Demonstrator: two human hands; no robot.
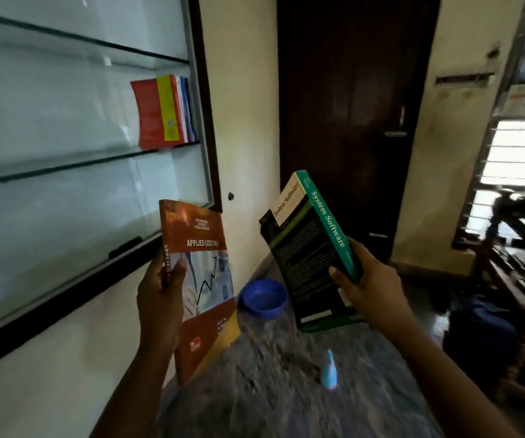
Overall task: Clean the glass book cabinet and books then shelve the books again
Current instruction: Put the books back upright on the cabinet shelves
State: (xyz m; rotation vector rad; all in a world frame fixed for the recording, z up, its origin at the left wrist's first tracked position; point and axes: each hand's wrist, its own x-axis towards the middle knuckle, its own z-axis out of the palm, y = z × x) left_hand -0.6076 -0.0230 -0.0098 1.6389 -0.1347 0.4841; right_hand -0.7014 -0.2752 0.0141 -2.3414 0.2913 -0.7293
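The glass book cabinet (74, 172) hangs on the wall at the left, with glass shelves. A few books (164, 112), red, yellow and blue, stand at the right end of its middle shelf. My left hand (160, 298) grips the spine of an orange book titled Applied Costing (202, 273), held upright below the cabinet's lower right corner. My right hand (368, 286) grips a dark book with a green spine titled System Software (308, 254), tilted up over the counter.
A grey stone counter (270, 390) lies below the hands. On it stand a jar with a blue lid (264, 298) and a small light-blue object (329, 373). A dark wooden door (349, 115) is straight ahead; a barred window and dark furniture are at right.
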